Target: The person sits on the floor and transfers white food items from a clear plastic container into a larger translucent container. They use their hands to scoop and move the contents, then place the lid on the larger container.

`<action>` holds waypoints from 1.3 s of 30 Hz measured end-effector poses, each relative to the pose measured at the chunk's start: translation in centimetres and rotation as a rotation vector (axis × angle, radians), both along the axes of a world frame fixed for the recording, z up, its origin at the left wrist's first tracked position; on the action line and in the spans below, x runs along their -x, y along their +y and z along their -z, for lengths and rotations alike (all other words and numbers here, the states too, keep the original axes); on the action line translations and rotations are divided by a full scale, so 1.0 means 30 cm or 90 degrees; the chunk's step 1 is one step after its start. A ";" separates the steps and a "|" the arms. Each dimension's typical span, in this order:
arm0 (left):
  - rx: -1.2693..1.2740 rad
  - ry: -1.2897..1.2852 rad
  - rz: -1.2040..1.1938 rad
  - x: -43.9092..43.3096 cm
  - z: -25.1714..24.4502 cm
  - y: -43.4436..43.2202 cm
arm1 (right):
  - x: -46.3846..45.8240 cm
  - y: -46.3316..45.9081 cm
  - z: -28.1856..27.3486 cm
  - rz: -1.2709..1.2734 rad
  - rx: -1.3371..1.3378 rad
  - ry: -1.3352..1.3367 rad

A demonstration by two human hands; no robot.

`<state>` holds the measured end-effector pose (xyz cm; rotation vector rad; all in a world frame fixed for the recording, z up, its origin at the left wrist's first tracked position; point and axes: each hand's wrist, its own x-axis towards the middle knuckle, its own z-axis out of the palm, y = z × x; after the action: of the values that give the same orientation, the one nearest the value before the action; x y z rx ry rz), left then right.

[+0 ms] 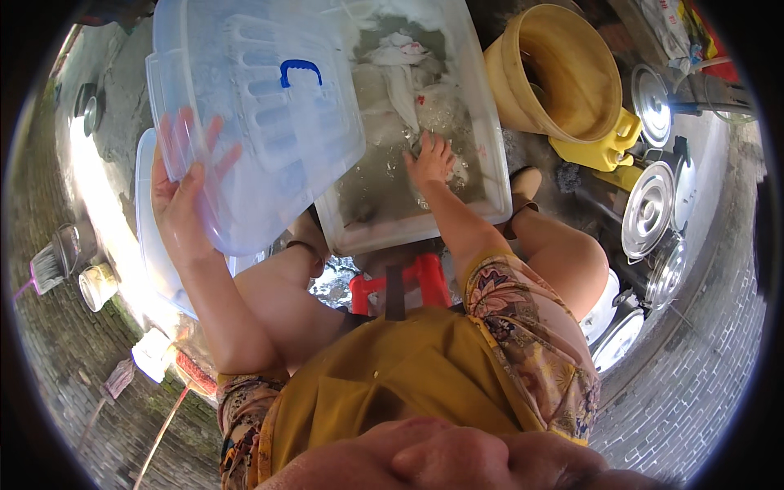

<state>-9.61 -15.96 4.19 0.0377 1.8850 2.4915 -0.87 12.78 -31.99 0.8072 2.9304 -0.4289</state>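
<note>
My left hand (184, 208) grips the near left edge of a large translucent plastic lid (269, 171). The lid is ribbed and tilted, with a blue handle (300, 65); several of my fingers show through it. My right hand (430, 160) is palm down at the surface of cloudy water inside a white plastic tub (422, 236), its fingers apart. Just beyond the fingertips, a wet white cloth (401, 92) with small red marks lies partly under water. Foam covers the tub's far end. What is under my right palm is hidden.
To the right stand a yellowish plastic bucket (569, 73), a yellow jerrycan (603, 144) and several metal pot lids (649, 211). A red plastic stool (401, 285) sits between my legs. Another translucent container (147, 245) is at left, with a paint pail (98, 286) and brooms (162, 444) beyond.
</note>
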 end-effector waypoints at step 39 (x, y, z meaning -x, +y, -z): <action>0.428 0.076 -0.098 0.125 0.200 -0.029 | 0.337 -0.452 -0.926 -0.373 0.848 0.436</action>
<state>-13.37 -16.82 -1.80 0.0321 2.7592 1.8265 -10.97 -0.77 -4.22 -0.4365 2.1735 -2.4320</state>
